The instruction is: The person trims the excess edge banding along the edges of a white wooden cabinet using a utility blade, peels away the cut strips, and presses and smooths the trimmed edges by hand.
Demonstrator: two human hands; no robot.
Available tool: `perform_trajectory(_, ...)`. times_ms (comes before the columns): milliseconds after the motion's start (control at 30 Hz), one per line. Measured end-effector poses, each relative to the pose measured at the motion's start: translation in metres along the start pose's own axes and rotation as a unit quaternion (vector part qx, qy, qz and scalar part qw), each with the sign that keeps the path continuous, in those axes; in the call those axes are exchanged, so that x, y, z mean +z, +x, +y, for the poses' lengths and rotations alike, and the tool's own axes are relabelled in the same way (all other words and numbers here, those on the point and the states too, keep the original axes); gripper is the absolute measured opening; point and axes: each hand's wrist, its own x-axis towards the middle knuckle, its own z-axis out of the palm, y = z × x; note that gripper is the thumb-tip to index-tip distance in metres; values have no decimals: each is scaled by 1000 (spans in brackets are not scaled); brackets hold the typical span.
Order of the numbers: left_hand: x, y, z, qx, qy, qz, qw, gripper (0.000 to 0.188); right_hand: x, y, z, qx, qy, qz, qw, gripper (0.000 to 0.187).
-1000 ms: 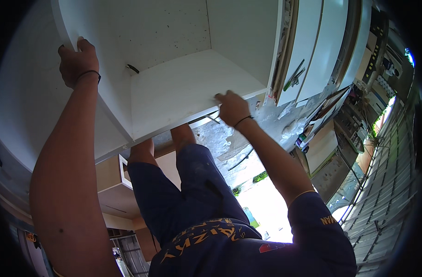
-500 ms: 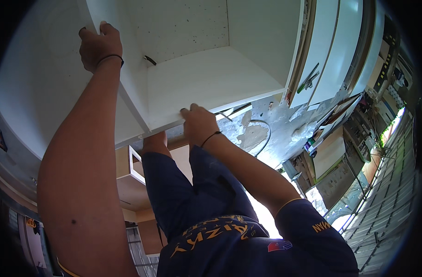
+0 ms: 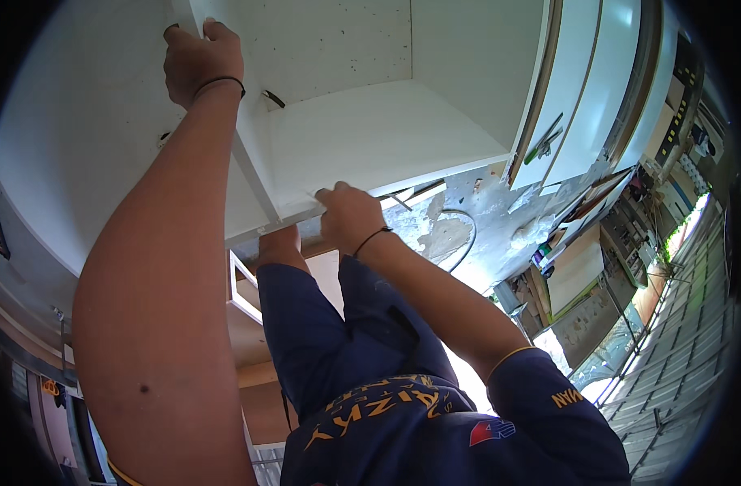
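A white open-fronted cabinet (image 3: 370, 150) fills the upper part of the view, with a narrow upright divider panel (image 3: 255, 174) inside it. My left hand (image 3: 204, 61) is closed round the front edge of that divider, high up, thumb and fingers on either side. Lower and to the right, my right hand (image 3: 350, 215) has its fingers curled over the front edge of the cabinet's white board. Its fingertips are partly hidden there. A small dark piece (image 3: 273, 99) sticks out at the divider's side, and a dark hole (image 3: 164, 139) shows beside my left forearm.
White panels (image 3: 577, 89) stand at the right, with a green-handled tool (image 3: 542, 142) against them. A dark hose (image 3: 471, 235) curves over the stained floor (image 3: 443, 235). Boards and clutter (image 3: 577, 267) lie farther right. A brown cabinet or box (image 3: 249, 332) is behind my legs.
The divider and my left hand on it have shifted a little to the right, and the cabinet with them. The dark hole has come into view. My right hand stays nearly where it was.
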Motion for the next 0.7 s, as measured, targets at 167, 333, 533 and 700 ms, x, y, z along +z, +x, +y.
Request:
perform_trajectory(167, -5, -1, 8, 8, 10, 4, 1000, 35, -63, 2, 119, 114, -97, 70, 986, 30)
perform_trajectory(333, -4, 2, 3, 13, 12, 9, 1000, 35, -9, 2, 25, 51, -91, 41, 994, 29)
perform_trajectory(533, -2, 2, -2, 13, 7, 24, 1000, 34, -12, 8, 23, 26, -3, 83, 996, 31)
perform_trajectory(700, 2, 6, 2, 18, -3, 11, 1000, 51, -63, 3, 113, 132, -141, 63, 979, 24)
